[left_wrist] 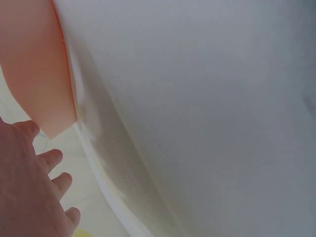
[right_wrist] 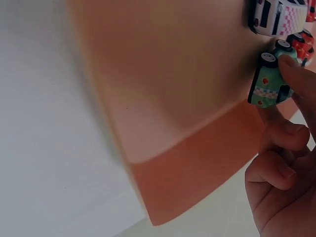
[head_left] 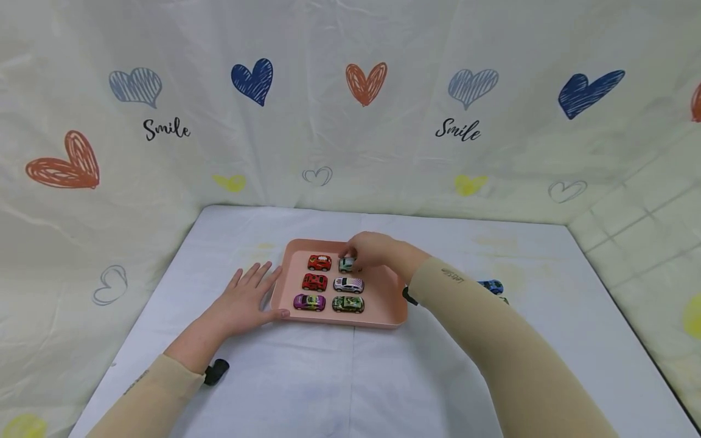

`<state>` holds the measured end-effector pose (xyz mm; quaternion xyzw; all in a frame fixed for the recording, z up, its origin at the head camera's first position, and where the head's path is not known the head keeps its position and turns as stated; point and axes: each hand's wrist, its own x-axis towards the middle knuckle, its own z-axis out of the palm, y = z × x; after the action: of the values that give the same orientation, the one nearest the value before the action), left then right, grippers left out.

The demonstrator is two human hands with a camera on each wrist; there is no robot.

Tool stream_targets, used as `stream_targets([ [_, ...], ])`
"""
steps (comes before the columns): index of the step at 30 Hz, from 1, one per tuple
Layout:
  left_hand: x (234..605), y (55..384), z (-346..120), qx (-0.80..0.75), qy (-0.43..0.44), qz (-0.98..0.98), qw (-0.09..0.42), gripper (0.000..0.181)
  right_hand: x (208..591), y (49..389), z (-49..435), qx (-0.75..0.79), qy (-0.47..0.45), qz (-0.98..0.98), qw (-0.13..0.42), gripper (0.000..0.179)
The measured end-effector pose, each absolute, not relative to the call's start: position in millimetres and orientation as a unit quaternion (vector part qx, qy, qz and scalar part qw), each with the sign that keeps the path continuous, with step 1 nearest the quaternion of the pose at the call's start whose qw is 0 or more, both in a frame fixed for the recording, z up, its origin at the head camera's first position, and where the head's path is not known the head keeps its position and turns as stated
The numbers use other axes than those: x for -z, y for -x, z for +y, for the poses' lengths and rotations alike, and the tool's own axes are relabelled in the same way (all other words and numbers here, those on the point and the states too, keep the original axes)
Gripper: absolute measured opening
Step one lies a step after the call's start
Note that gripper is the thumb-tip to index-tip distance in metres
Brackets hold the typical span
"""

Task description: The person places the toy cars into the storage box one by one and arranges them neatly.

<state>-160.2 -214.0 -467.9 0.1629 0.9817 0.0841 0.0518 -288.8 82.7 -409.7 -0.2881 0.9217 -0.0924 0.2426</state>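
My right hand (head_left: 375, 249) pinches a light green toy car (right_wrist: 269, 86) between thumb and fingers at the back of a pink tray (head_left: 387, 304). In the head view the fingers partly cover that car. Below it in the same column are a white-and-pink toy car (head_left: 348, 285) and a green camouflage toy car (head_left: 348, 304). The column to the left holds two red toy cars, one at the back (head_left: 319, 263) and one in the middle (head_left: 314, 282), then a purple toy car (head_left: 309, 302). With fingers spread, my left hand (head_left: 249, 301) touches the tray's left edge.
Right of the tray, a blue toy car (head_left: 493, 286) lies on the white-covered table (head_left: 306, 377), partly behind my right sleeve. A bit of something green (head_left: 504, 300) shows beside it, mostly hidden. A cloth backdrop (head_left: 350, 140) with printed hearts stands behind the table.
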Motion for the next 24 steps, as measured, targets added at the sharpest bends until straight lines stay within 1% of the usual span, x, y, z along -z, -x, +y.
stream_targets([
  [9, 468.7, 160.9, -214.1, -0.078, -0.161, 0.982, 0.056, 0.111, 415.7, 288.4, 81.8, 0.090, 0.271, 0.924, 0.254, 0.038],
  [16, 469.1, 161.7, -213.7, -0.086, -0.161, 0.982, 0.055, 0.112, 414.5, 288.3, 84.6, 0.101, 0.272, 0.922, 0.255, 0.044],
  [24, 470.3, 161.2, -215.1, -0.082, -0.157, 0.982, 0.059, 0.111, 412.8, 290.8, 88.1, 0.099, 0.290, 0.920, 0.243, 0.044],
])
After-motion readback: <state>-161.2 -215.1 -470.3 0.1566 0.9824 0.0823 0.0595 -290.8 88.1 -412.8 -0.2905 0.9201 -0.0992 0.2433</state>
